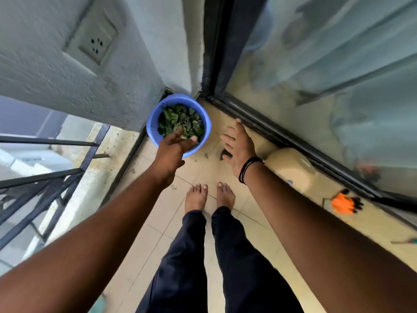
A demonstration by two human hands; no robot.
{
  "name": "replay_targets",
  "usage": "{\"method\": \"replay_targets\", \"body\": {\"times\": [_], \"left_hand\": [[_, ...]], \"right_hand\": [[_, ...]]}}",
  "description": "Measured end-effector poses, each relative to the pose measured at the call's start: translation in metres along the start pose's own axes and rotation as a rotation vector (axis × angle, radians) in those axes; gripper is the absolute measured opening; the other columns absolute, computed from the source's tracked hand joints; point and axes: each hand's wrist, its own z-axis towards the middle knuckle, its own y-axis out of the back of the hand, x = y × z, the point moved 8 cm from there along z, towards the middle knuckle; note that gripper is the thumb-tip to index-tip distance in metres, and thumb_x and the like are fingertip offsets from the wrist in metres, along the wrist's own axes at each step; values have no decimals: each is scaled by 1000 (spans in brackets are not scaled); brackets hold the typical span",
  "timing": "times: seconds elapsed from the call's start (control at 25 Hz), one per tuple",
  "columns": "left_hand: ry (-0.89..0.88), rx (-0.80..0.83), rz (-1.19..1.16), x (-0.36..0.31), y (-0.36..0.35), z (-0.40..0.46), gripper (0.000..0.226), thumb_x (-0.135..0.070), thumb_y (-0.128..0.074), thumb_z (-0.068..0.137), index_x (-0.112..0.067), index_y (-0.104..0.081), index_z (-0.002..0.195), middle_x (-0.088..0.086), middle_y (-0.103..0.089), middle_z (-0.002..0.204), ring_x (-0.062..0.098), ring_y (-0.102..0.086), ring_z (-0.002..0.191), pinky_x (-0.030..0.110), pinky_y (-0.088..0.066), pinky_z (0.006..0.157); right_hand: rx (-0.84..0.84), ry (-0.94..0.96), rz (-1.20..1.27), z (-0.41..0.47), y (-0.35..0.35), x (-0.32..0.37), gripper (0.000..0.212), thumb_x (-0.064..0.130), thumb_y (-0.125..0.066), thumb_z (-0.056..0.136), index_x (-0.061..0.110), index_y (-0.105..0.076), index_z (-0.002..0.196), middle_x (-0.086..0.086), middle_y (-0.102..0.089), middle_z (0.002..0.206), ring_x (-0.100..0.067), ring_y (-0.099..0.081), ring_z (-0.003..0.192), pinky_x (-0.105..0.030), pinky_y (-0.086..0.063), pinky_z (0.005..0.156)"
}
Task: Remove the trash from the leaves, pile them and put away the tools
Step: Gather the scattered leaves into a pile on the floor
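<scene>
Head view: round blue plastic bucket (153,123), crumpled leaves (178,119).

- Left hand (174,145) reaches over a blue bucket (151,125) wedged against the wall corner (178,64).
- Bare floor tile (203,168) lies open between both hands.
- Right hand (239,150) hovers beside the door track (270,129).

Bucket in the floor corner, hands reaching over it

The bucket (153,123) stands on the floor (225,233) in the corner where the wall (90,86) meets the sliding door (316,86), with leaves (178,118) inside it. The left hand (173,147) is over the bucket's near rim; the right hand (239,147) is to the bucket's right, above the floor. Nearer than the bucket are two bare feet (209,196). Far right of it, gloves (345,203) lie by the door track. Left of it runs a railing (56,175).
</scene>
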Motion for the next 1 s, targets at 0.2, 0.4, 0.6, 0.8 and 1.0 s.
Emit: {"method": "replay_targets", "body": {"times": [0.2,0.4,0.6,0.8,1.0], "left_hand": [[-65,256,229,-79,-49,-156,19,-26,-68,96,-15,-69,111,6,-71,114,21,-65,108,24,-48,80],[-92,373,370,-85,-118,-280,18,-26,-65,97,-17,-70,112,9,-75,112,22,-68,101,35,-48,89],[-199,501,553,-56,-212,-358,13,-15,-60,100,-15,-73,97,3,-75,79,15,-68,73,31,-48,73],[-290,820,968,27,-394,-469,21,2,-57,96,-15,-70,93,6,-71,80,14,-64,65,21,-43,54],[-377,1027,1356,144,-489,-543,10,-13,-65,95,-20,-73,96,4,-74,95,11,-68,68,25,-45,61]], "right_hand": [[-60,94,136,-185,99,39,52,58,-38,102,19,-55,132,-5,-73,116,-26,-66,113,-42,-50,95],[-194,172,345,-332,221,27,47,48,-46,102,12,-62,127,-10,-72,119,-31,-67,111,-45,-48,102],[-363,289,666,-424,329,-42,33,40,-51,101,14,-66,116,-13,-71,120,-32,-66,112,-46,-46,104],[-633,383,1108,-539,463,-207,31,38,-53,100,13,-68,112,-11,-73,113,-30,-67,97,-39,-50,90],[-810,352,1335,-589,508,-336,31,34,-55,99,9,-70,110,-13,-74,106,-28,-66,88,-37,-50,82]]}}
